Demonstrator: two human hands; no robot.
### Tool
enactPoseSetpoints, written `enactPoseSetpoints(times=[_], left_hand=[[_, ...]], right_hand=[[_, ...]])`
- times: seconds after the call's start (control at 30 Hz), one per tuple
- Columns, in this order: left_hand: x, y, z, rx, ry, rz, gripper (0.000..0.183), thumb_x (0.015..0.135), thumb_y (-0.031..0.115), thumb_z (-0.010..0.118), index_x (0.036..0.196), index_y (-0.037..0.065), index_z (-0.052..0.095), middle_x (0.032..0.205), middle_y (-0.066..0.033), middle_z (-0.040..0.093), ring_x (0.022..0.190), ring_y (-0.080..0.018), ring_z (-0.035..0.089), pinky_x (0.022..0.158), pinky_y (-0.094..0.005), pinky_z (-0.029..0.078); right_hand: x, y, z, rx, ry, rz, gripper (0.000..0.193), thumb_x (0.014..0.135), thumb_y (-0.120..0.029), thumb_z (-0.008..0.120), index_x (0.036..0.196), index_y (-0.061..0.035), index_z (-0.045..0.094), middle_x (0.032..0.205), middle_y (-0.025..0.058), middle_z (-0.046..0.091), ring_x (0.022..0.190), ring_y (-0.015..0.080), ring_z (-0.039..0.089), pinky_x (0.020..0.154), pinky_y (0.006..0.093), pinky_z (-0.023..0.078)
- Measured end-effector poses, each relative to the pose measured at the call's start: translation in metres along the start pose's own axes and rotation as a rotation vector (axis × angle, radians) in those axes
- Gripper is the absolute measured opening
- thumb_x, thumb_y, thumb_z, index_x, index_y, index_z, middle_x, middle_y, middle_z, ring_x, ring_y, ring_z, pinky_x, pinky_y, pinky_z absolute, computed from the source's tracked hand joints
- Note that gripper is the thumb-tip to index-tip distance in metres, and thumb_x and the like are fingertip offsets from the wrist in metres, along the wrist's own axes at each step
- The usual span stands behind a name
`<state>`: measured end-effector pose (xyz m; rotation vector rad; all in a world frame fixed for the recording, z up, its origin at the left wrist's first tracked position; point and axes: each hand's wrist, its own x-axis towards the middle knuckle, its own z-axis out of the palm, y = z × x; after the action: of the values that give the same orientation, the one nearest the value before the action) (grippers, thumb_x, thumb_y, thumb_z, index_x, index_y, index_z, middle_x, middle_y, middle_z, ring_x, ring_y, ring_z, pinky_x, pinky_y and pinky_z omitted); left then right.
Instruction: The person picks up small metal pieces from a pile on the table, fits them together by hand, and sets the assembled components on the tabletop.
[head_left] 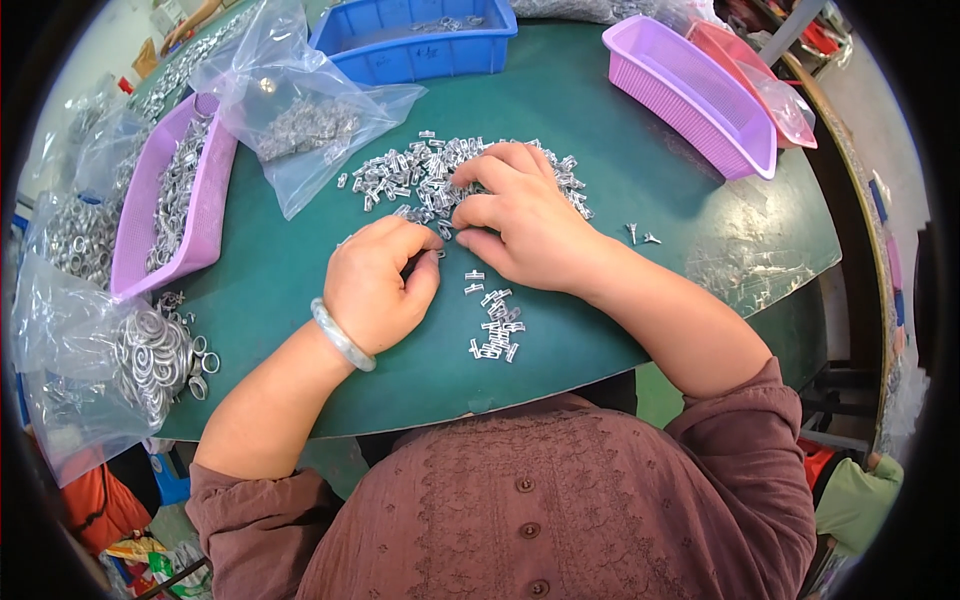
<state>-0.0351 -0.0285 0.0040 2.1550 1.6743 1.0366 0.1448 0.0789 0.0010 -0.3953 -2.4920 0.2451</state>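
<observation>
A heap of small silvery metal parts (400, 172) lies on the green tabletop in front of me. My left hand (378, 282), with a pale bangle (343, 338) on its wrist, is closed at the heap's near edge. Its thumb and forefinger pinch together at a small metal part (440, 254), mostly hidden. Over the heap's near right side arches my right hand (520, 212), its fingers bent and apart, their tips among the pieces. Whether it touches a single piece, I cannot tell. Nearer to me sits a smaller cluster of the same parts (497, 328).
Left stand a purple basket (205, 220) of metal pieces, a clear bag (300, 125) of parts and a pile of metal rings (155, 360). A blue bin (420, 55) is at the back, another purple basket (690, 105) back right. Two small pieces (642, 235) lie right of my hand.
</observation>
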Motion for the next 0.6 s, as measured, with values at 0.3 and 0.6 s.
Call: enactPoseSetpoints(times=[0.3,0.6], left_hand=[[-0.001,-0.009,-0.003,-0.067,0.092,-0.005,0.013,0.081,-0.005,0.06,0.092,0.0,0.066,0.079,-0.0117,0.062,0.062,-0.0182,0.059,0.058,-0.0282,0.047],[-0.004,-0.013,-0.011,-0.05,0.094,0.011,0.015,0.08,-0.004,0.058,0.092,0.0,0.067,0.074,-0.0109,0.057,0.06,-0.0212,0.054,0.056,-0.0319,0.044]], right_hand=[[0.015,-0.004,0.007,-0.069,-0.133,0.111,0.007,0.075,-0.015,0.068,0.077,-0.0092,0.072,0.09,0.0076,0.062,0.095,0.0293,0.054,0.086,0.0434,0.038],[0.039,-0.011,0.005,-0.147,-0.331,0.183,0.012,0.074,-0.008,0.06,0.078,-0.0076,0.072,0.092,0.0102,0.064,0.1,0.0296,0.056,0.086,0.0426,0.038]])
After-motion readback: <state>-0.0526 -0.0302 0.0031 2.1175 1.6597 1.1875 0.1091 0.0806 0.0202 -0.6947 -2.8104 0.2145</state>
